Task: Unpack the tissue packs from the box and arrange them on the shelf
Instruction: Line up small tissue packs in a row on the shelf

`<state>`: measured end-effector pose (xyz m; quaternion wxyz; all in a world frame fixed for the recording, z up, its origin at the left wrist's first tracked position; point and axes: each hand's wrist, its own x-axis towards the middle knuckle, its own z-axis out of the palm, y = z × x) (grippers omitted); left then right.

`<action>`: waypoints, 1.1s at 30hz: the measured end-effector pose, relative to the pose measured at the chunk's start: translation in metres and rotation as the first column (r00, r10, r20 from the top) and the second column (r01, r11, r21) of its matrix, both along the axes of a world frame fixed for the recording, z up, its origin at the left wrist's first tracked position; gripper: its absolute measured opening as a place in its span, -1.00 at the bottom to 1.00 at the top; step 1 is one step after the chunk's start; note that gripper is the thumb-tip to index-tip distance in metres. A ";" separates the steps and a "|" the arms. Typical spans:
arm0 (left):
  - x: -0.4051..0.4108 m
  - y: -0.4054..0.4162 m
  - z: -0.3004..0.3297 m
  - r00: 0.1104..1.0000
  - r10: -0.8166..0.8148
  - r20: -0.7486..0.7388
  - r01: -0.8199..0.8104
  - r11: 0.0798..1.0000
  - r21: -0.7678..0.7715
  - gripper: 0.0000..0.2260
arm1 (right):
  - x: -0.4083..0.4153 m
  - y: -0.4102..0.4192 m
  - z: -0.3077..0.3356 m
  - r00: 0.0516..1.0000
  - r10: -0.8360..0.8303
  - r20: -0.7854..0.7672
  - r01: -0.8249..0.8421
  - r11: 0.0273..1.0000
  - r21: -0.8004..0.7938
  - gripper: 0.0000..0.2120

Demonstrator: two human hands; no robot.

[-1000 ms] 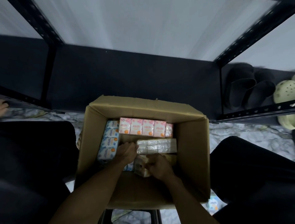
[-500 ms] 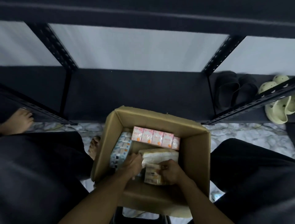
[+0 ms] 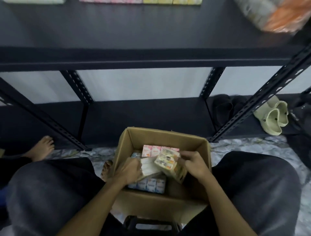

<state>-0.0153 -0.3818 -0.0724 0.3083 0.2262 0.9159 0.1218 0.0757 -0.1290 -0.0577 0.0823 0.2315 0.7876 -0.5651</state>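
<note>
box mouth: open top, flaps down; both hands (image 3: 133, 170) (image 3: 196, 166) w/ held packs fill centre of box (image 3: 168, 134).
upper shelf (image 3: 134, 33): wide bare front; pack row (image 3: 139, 1) at back edge, bag (image 3: 272, 15) far right.
lower shelf (image 3: 143, 116): bare behind box; uprights (image 3: 80, 94) either side, shoes (image 3: 271, 116) right bay.
flanks: knees close beside box.

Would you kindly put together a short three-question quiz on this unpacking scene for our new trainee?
1. True or false: the right hand grips a yellow tissue pack above the cardboard box.
2. Which colour is the row of packs at the box's far wall? A) green B) pink C) black
3. Fill in: the left hand holds a ____ pack.

Key: 1 true; 2 B; 3 white
</note>
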 end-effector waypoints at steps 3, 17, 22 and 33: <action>-0.007 -0.023 0.056 0.996 0.039 -0.082 -0.030 0.994 0.108 -0.76 | 0.000 -0.002 0.047 0.991 -0.056 -0.124 0.042 0.993 -0.110 -0.87; -0.047 -0.164 0.358 0.794 0.482 -0.370 -0.081 0.687 0.722 -0.77 | -0.056 0.008 0.349 0.583 -0.444 -0.681 0.013 0.843 -0.538 -0.81; -0.080 -0.109 0.430 0.831 0.426 -0.357 -0.037 0.683 0.729 -0.76 | -0.105 0.010 0.431 0.510 -0.340 -0.790 0.092 0.935 -0.343 -0.81; -0.205 -0.059 0.396 0.864 0.377 -0.334 -0.196 0.863 0.466 -0.64 | -0.234 0.021 0.379 0.781 0.365 -0.508 0.135 0.695 0.706 -0.72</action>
